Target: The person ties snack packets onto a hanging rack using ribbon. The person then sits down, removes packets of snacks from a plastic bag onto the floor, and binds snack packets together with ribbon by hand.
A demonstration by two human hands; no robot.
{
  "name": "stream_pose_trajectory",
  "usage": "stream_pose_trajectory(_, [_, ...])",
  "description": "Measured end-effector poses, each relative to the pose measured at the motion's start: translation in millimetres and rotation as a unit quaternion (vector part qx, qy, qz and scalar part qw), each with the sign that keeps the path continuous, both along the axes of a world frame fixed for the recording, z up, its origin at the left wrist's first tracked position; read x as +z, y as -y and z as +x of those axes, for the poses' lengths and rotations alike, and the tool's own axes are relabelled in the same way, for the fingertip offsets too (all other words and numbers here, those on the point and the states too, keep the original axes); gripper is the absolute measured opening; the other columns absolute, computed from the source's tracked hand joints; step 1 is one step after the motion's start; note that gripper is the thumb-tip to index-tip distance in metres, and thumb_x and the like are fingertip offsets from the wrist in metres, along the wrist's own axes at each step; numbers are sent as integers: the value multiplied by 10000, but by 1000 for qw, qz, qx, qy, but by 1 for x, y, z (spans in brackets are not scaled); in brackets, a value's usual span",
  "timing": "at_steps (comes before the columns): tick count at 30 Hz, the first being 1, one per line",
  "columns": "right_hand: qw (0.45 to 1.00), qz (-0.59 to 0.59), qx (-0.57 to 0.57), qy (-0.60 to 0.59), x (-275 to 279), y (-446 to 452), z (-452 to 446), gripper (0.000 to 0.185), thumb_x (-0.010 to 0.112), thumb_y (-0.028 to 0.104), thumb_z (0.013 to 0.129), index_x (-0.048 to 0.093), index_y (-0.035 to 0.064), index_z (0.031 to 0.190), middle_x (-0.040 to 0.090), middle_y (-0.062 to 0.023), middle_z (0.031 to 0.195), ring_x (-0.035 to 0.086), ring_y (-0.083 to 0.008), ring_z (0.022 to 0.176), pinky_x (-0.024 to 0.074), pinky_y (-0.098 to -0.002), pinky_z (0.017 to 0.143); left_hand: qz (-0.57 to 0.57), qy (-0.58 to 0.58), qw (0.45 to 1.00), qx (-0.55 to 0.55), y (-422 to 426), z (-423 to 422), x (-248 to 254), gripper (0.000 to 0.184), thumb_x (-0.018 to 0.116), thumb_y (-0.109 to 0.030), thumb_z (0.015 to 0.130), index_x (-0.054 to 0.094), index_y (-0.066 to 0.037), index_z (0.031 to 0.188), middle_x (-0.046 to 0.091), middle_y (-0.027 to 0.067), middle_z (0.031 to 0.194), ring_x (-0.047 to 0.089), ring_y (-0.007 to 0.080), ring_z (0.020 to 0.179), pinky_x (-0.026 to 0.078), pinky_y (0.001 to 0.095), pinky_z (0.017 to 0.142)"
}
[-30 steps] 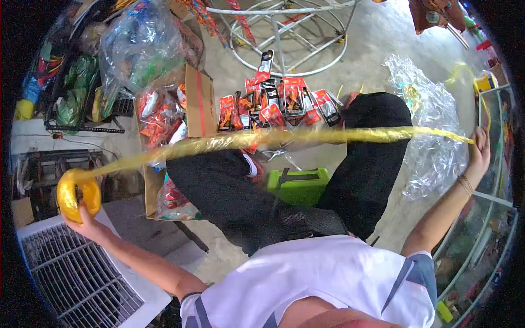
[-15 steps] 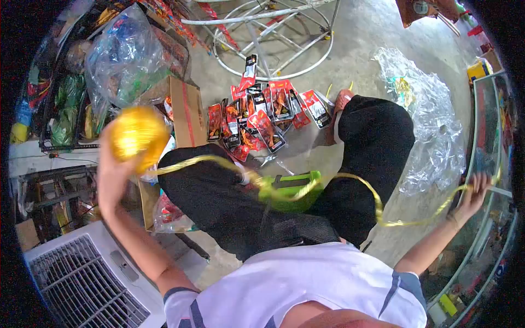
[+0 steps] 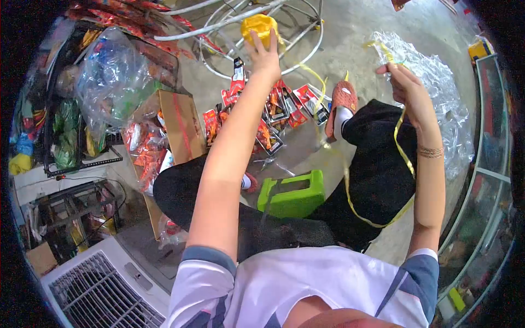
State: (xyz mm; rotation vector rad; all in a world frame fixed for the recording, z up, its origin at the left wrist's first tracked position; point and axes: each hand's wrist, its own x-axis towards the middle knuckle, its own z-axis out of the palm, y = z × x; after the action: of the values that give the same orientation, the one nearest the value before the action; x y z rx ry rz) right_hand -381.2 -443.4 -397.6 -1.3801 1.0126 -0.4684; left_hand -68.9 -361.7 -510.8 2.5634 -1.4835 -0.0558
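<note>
Stretched far forward, my left hand (image 3: 263,57) has its fingers spread over a roll of yellow plastic twine (image 3: 258,27), near the white metal ring stand. My right hand (image 3: 411,93) is raised on the right with its fingers pinched on the yellow twine (image 3: 403,153). A short loose end sticks up past those fingers. From the right hand the twine hangs in a loop over my right leg and runs back up toward the roll. Under the left forearm lies a pile of red and black snack packets (image 3: 279,104), partly covered by the arm.
A green plastic stool (image 3: 298,205) stands between my legs. Left are a cardboard box (image 3: 180,123), bags and an air cooler (image 3: 104,284). Clear plastic sheeting (image 3: 451,115) lies right, beside a glass case (image 3: 492,158). The white ring stand (image 3: 219,33) is ahead.
My left hand has carried the twine roll from the left side forward to the stand. My right hand has come up and inward from the glass case, still with the twine.
</note>
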Motion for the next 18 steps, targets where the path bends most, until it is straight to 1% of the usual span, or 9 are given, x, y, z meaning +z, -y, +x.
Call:
stream_pose_trajectory(4, [998, -33, -27, 57, 1, 9, -9, 356, 489, 324, 997, 636, 11, 1082, 440, 66, 717, 365, -21, 565, 273, -185, 515, 139, -56, 982, -112, -36, 0, -27, 781, 714, -170, 746, 364, -100, 1442, 133, 263, 1545, 187, 444, 1410, 341, 487, 1093])
stream_pose_trajectory(6, [995, -28, 1, 98, 11, 15, -7, 390, 478, 314, 998, 612, -12, 1164, 550, 12, 839, 480, -51, 664, 363, -189, 598, 250, -152, 938, -185, -61, 12, -44, 719, 748, -313, 753, 468, -75, 1371, 337, 260, 1469, 346, 405, 1348, 374, 421, 1075])
stream_pose_trajectory(8, [991, -68, -17, 111, 23, 18, -2, 403, 484, 311, 993, 611, -18, 1188, 590, -5, 912, 506, -78, 778, 390, -212, 698, 367, -277, 867, -191, -90, 18, -35, 718, 700, -410, 806, 439, -130, 1415, 351, 213, 1482, 398, 342, 1334, 349, 403, 1083])
stream_pose_trajectory(9, [990, -98, -14, 98, 27, 25, -2, 402, 478, 321, 992, 640, 3, 1174, 614, -12, 979, 501, -95, 885, 383, -235, 782, 382, -286, 862, -173, -105, 18, -31, 700, 676, -423, 823, 441, -126, 1412, 386, 207, 1460, 424, 339, 1314, 353, 399, 1079])
stream_pose_trajectory(10, [970, -243, 0, -14, 37, 32, -4, 412, 481, 368, 984, 671, 42, 1149, 621, 2, 1030, 477, -88, 909, 360, -226, 790, 395, -295, 856, -154, -120, 18, -28, 683, 652, -437, 841, 443, -121, 1410, 421, 201, 1438, 449, 336, 1294, 357, 395, 1076])
stream_pose_trajectory(12, [916, -376, -11, -141, 47, 71, -19, 407, 471, 425, 968, 689, 138, 1158, 532, 36, 948, 353, -63, 741, 282, -192, 669, 394, -305, 856, -139, -145, 27, -31, 670, 618, -459, 862, 443, -113, 1409, 467, 194, 1407, 479, 336, 1271, 364, 391, 1069])
stream_pose_trajectory(13, [947, -306, 37, -93, 68, 79, -13, 386, 467, 383, 969, 652, 156, 1220, 464, 33, 911, 283, -70, 694, 240, -178, 615, 377, -306, 862, -142, -157, 33, -41, 672, 608, -468, 866, 440, -110, 1410, 478, 194, 1397, 482, 338, 1267, 367, 390, 1066])
stream_pose_trajectory(14, [946, -311, 44, -75, 86, 90, -13, 392, 460, 383, 971, 653, 141, 1211, 478, 9, 948, 314, -90, 738, 259, -207, 655, 361, -307, 868, -146, -167, 38, -46, 675, 599, -477, 870, 438, -106, 1411, 488, 194, 1388, 486, 340, 1264, 370, 389, 1064])
stream_pose_trajectory(18, [871, -485, -62, -54, 169, 86, -4, 427, 432, 384, 983, 660, 77, 1174, 537, -89, 1095, 439, -170, 912, 335, -323, 818, 327, -301, 886, -129, -187, 50, -60, 678, 610, -456, 858, 449, -70, 1393, 491, 215, 1376, 494, 333, 1256, 383, 396, 1053])
